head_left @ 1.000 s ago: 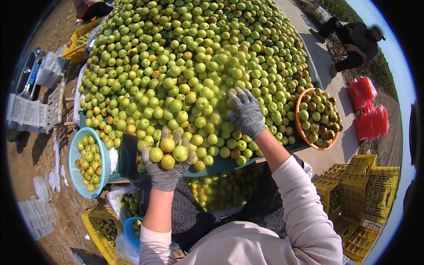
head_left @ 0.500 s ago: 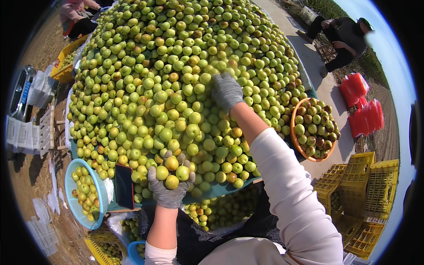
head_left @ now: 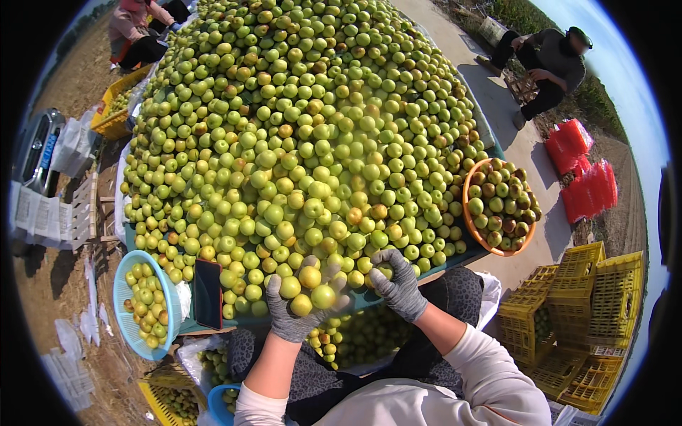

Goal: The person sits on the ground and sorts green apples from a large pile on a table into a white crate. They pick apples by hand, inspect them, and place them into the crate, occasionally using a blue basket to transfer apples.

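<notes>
My gloved left hand cradles several yellow-green round fruits, palm up at the near edge of the big heap of fruit. My gloved right hand, to its right at the same edge, is curled round a green fruit. A dark phone in a red-edged case lies left of my hands. More fruit shows below the green-covered table edge, between my legs.
Blue basket and orange basket of fruit flank me. Yellow crates stand right, another far left. Red bags lie right. A crouched person is upper right, another upper left. A car is left.
My right hand has drawn back from among the heaped fruit to the near edge and closed round a fruit. My left hand has shifted slightly right, still holding fruits.
</notes>
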The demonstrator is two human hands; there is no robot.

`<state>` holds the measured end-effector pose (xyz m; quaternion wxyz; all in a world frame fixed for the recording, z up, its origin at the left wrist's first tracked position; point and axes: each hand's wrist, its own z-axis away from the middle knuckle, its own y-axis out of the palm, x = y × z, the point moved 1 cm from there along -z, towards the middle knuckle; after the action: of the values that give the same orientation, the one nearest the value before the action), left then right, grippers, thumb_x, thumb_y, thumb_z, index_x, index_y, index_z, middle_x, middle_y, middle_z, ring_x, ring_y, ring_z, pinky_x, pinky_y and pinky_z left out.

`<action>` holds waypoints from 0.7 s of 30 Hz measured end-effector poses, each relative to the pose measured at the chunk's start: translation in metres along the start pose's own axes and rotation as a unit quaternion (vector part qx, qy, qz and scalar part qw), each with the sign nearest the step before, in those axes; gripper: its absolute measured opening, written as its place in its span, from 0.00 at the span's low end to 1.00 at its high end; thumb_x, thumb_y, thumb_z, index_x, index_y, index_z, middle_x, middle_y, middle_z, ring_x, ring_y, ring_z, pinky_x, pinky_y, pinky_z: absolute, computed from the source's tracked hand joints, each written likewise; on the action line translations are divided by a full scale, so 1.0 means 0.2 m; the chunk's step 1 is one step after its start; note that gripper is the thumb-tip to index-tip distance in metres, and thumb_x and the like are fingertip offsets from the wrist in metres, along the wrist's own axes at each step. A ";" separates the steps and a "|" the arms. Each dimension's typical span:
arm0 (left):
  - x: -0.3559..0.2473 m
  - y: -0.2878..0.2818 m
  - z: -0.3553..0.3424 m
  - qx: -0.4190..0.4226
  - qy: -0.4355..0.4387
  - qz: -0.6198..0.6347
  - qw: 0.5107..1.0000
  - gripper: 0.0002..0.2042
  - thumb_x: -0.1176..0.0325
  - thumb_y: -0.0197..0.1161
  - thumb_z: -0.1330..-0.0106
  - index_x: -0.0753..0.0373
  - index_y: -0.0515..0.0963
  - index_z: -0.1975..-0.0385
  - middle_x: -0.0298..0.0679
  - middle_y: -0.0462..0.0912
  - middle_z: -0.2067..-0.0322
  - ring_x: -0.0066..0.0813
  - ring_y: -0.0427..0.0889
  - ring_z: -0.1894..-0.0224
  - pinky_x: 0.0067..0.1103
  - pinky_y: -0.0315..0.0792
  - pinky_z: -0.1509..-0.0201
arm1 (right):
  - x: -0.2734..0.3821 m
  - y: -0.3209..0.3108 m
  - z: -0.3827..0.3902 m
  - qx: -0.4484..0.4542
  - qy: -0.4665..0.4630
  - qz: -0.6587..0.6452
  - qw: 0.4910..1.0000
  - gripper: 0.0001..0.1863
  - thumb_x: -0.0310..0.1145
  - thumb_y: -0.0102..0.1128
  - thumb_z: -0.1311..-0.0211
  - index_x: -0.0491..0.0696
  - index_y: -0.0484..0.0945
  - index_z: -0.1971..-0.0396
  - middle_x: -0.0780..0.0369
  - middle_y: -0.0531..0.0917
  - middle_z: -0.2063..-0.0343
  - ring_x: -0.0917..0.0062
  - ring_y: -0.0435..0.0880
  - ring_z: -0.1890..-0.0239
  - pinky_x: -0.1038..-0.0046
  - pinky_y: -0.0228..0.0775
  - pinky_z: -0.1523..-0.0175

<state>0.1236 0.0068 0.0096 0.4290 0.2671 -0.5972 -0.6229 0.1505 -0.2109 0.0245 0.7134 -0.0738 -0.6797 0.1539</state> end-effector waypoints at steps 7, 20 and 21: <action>0.15 0.07 0.05 -0.020 -0.010 -0.017 1.000 0.46 0.34 0.53 0.46 0.58 0.52 0.32 0.54 0.52 0.33 0.56 0.55 0.32 0.57 0.55 0.35 | 0.24 0.02 -0.07 0.084 -0.193 0.090 0.974 0.17 0.35 0.56 0.41 0.47 0.72 0.53 0.54 0.75 0.59 0.60 0.74 0.55 0.62 0.65 0.45; -0.02 0.12 -0.09 0.105 0.011 0.044 0.993 0.38 0.34 0.50 0.39 0.49 0.57 0.32 0.44 0.43 0.28 0.65 0.43 0.30 0.61 0.45 0.33 | 0.11 -0.13 -1.06 -0.062 -0.014 -0.037 0.997 0.22 0.39 0.55 0.35 0.47 0.71 0.44 0.57 0.75 0.51 0.69 0.74 0.46 0.66 0.66 0.42; -0.03 0.12 -0.10 0.108 0.009 0.005 0.994 0.37 0.36 0.53 0.40 0.47 0.59 0.33 0.44 0.45 0.29 0.67 0.46 0.31 0.61 0.48 0.34 | 0.07 -0.20 -1.23 -0.151 -0.003 0.212 0.965 0.23 0.36 0.56 0.36 0.45 0.70 0.43 0.55 0.76 0.48 0.70 0.75 0.46 0.72 0.66 0.40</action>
<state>0.1486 0.0028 0.0286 0.4060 0.3148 -0.6585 -0.5500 0.4007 -0.2184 0.0347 0.6430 -0.3229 -0.6657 0.1978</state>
